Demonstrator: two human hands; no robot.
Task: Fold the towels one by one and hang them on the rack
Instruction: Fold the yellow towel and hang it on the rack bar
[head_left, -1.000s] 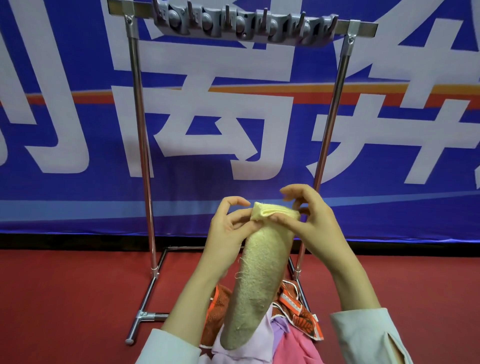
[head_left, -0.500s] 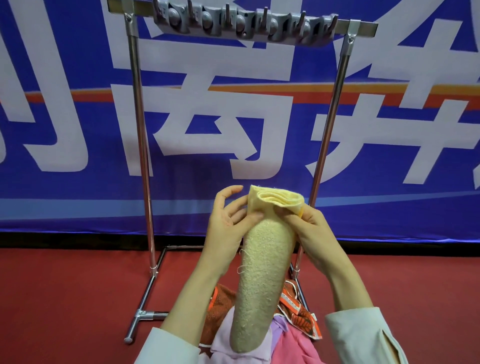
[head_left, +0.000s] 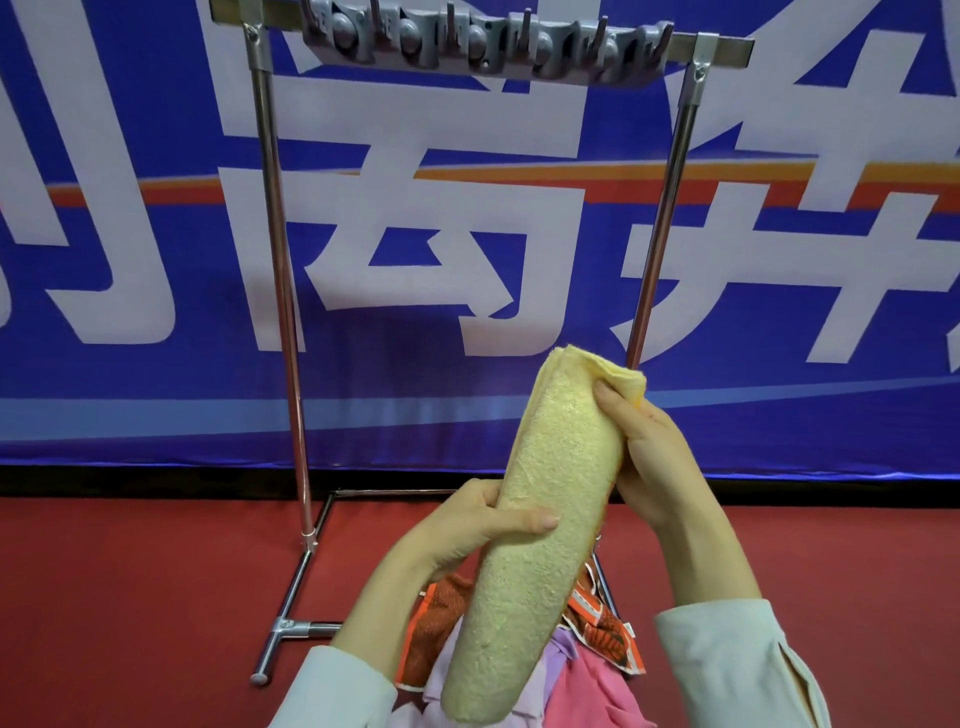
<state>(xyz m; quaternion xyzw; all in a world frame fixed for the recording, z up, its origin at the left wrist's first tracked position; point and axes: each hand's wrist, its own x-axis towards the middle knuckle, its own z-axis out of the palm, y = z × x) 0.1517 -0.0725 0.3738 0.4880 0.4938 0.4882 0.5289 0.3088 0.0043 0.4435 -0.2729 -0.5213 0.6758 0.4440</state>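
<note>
Left hand (head_left: 475, 527) lower on towel (head_left: 563, 467)

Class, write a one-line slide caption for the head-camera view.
Left hand and right hand grip a folded yellow towel before the metal rack, other towels heaped below.

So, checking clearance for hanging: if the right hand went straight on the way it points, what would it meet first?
Probably the hook bar atop the rack: the right hand, gripping the towel, points up and slightly left, with nothing else between. Depth is unclear.
</note>
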